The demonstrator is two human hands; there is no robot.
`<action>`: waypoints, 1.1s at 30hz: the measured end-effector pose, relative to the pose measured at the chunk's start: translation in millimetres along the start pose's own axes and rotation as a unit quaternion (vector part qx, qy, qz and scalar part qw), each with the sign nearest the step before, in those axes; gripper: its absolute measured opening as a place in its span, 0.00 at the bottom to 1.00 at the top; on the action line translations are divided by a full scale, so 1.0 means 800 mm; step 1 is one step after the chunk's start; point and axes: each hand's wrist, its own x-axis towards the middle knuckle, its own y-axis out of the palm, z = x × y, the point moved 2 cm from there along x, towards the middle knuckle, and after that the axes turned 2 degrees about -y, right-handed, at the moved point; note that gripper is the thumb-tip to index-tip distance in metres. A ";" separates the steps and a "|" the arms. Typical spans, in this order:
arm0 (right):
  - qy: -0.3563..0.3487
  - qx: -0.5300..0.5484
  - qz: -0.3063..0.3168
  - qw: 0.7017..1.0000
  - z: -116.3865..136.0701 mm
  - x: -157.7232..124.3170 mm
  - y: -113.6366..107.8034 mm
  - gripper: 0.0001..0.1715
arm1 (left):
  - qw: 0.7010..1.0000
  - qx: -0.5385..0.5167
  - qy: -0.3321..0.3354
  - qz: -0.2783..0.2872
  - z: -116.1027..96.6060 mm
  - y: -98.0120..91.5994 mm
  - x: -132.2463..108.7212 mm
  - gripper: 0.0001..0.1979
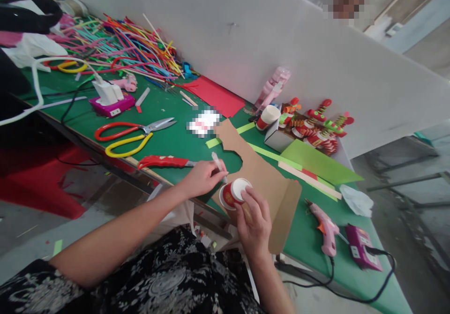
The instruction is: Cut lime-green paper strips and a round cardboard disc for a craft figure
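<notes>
My left hand (204,179) pinches a slim whitish pen-like stick (218,162), its lower end close to a paper cup. That red and white paper cup (231,194) is tipped over, with its white base facing up. My right hand (255,213) wraps its fingers around the cup's right side. Beneath both lies a brown cardboard sheet (269,175) with a curved cut-out. A red-handled tool (165,161), its far end partly hidden behind my left hand, rests nearby. Scissors (140,133) with red and yellow handles lie farther left.
On the green table (168,143) are colourful pipe cleaners (140,47), red paper (218,96), green card (316,159) and a box (276,138) of cup figures. A pink glue gun (326,232) and purple power socket (362,246) trail cables at right. A partition (218,28) stands behind.
</notes>
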 end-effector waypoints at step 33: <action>0.003 -0.004 -0.002 1.000 0.001 0.000 0.001 0.17 | 0.991 0.073 0.027 -0.112 -0.001 0.008 -0.078 0.13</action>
